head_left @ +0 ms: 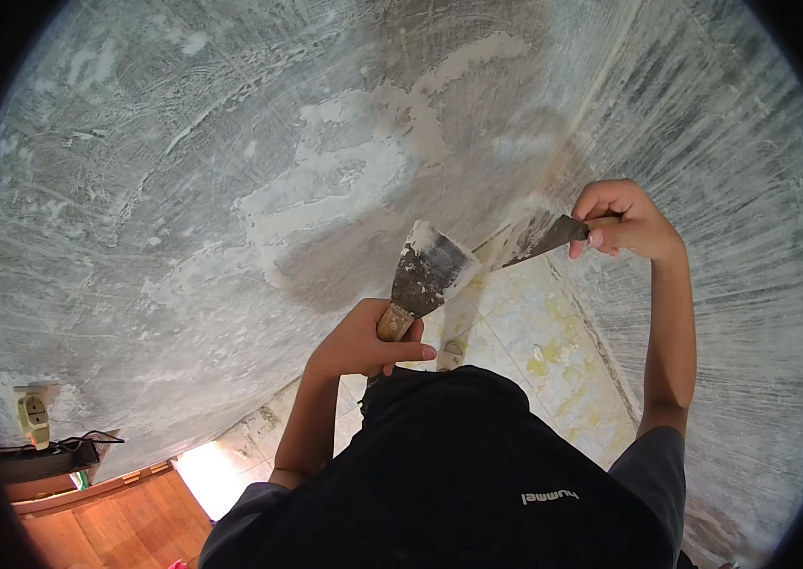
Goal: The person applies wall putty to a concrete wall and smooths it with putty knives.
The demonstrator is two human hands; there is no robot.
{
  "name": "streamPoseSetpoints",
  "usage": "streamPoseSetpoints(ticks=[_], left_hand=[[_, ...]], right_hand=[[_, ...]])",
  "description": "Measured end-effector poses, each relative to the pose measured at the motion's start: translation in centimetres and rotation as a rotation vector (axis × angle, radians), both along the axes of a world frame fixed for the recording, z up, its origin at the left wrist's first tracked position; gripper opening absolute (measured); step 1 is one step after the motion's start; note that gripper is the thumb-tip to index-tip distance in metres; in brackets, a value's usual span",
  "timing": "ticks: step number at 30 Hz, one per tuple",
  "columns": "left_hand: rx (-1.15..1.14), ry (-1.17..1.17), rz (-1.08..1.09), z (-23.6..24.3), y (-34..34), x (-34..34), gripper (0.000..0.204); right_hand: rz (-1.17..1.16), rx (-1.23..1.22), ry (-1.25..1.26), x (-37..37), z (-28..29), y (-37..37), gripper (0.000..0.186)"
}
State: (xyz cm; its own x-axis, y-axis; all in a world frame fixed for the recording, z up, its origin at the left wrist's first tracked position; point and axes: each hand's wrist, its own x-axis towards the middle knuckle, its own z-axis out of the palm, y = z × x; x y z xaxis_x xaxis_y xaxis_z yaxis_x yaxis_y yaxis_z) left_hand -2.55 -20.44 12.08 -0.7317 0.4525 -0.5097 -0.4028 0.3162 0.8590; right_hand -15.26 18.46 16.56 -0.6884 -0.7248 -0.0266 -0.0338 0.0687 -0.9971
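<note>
My left hand (356, 343) is closed around the wooden handle of a putty knife (425, 275). Its broad metal blade points up and carries smears of pale filler along the edge. Farther right, near the corner of the two walls, my right hand (638, 223) grips a second putty knife (548, 239) between thumb and fingers. The dark blade widens toward the left, its wide end whitened with filler and close to the left knife's blade. Whether that end touches the wall I cannot tell. My fingers cover this knife's handle.
A grey wall (136, 171) with white filler patches (354, 175) fills the left and far side. Another streaked wall (743, 218) rises at the right. Below lies a tiled floor (525, 327) with yellowish stains. A socket (35, 412), dark cables (89, 440) and an orange-brown wooden surface (127, 522) are at lower left.
</note>
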Motion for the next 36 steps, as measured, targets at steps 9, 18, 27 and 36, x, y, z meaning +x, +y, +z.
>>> streamPoseSetpoints(ticks=[9, 18, 27, 36], left_hand=[[0.147, -0.119, -0.375, -0.5, 0.9, -0.7, 0.032], [0.457, -0.330, -0.376, 0.1, 5.3, 0.5, 0.028], [0.551, -0.496, -0.366, 0.4, 7.5, 0.9, 0.030], [0.592, -0.564, -0.434, 0.1, 7.6, 0.9, 0.031]], right_hand=[[0.173, -0.365, -0.273, -2.6, -9.4, -1.1, 0.041], [0.065, -0.674, -0.477, 0.5, -20.0, -3.4, 0.051], [0.099, -0.867, -0.455, 0.8, -22.5, -4.4, 0.039], [0.143, -0.798, -0.355, 0.9, -20.5, -3.8, 0.045]])
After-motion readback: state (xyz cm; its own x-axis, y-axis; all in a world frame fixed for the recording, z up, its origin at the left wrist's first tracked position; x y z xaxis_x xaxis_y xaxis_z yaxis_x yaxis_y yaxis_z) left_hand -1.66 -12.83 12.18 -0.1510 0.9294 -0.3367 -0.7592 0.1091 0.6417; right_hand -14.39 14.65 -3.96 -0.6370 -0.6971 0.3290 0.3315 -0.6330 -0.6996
